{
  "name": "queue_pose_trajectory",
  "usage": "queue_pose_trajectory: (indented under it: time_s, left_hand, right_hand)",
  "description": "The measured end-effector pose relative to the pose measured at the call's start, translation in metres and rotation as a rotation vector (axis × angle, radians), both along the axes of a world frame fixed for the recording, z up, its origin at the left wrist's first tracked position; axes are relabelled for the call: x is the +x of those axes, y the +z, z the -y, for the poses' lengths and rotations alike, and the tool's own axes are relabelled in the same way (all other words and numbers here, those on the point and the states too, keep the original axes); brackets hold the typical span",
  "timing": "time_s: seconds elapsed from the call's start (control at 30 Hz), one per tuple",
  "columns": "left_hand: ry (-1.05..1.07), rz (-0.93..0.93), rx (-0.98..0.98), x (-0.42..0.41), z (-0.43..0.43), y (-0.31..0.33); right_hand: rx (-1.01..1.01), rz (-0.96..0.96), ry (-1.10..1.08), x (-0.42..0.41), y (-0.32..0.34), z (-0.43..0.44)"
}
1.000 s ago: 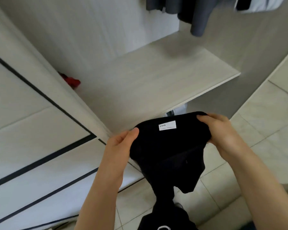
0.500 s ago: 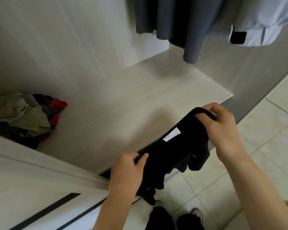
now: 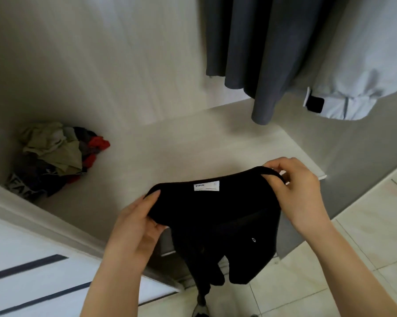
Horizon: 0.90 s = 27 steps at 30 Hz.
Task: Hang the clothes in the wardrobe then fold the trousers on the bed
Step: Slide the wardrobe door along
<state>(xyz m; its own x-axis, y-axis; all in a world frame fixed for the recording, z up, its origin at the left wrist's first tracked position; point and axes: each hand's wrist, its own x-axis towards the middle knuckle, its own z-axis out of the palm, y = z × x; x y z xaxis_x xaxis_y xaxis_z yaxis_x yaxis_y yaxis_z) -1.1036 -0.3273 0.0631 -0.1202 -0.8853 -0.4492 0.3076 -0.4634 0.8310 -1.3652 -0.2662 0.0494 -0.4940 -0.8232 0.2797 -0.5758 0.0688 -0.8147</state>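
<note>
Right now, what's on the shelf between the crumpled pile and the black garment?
Only bare shelf lies between the crumpled pile and the black garment in the head view.

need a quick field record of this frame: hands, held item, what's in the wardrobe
left hand: grips the left end of the black garment's top band
right hand: pinches the right end of the same band
black garment: stretched between both hands, the rest hanging down; white label faces the camera
shelf: pale wood, pile of crumpled clothes in its left corner
hanging, upper right: dark grey garment, pale blue jacket
not in view: rail, hangers, bed
</note>
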Motion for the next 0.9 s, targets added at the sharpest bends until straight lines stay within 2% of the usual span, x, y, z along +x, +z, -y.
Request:
queue_pose_trajectory:
  time_s: [0.2,0.33,0.7,0.8,0.9]
  left_hand:
    - [0.077,0.170,-0.293,-0.020,-0.004,0.034]
    - [0.167,0.360,-0.537,-0.029,0.004,0.063]
    - [0.301,0.570,-0.967,-0.046,0.059,0.154]
    - [0.352,0.745,-1.127,-0.050,0.077,0.181]
    - [0.401,0.802,-1.213,-0.055,0.098,0.211]
  right_hand:
    - [-0.093,-0.271,0.108,-0.018,0.005,-0.004]
    - [-0.199,-0.279,0.133,-0.018,0.017,0.005]
    - [-0.281,-0.408,0.061,-0.029,0.102,0.058]
    - [-0.190,-0.554,0.005,-0.024,0.129,0.070]
    - [-0.069,-0.678,-0.018,-0.018,0.157,0.081]
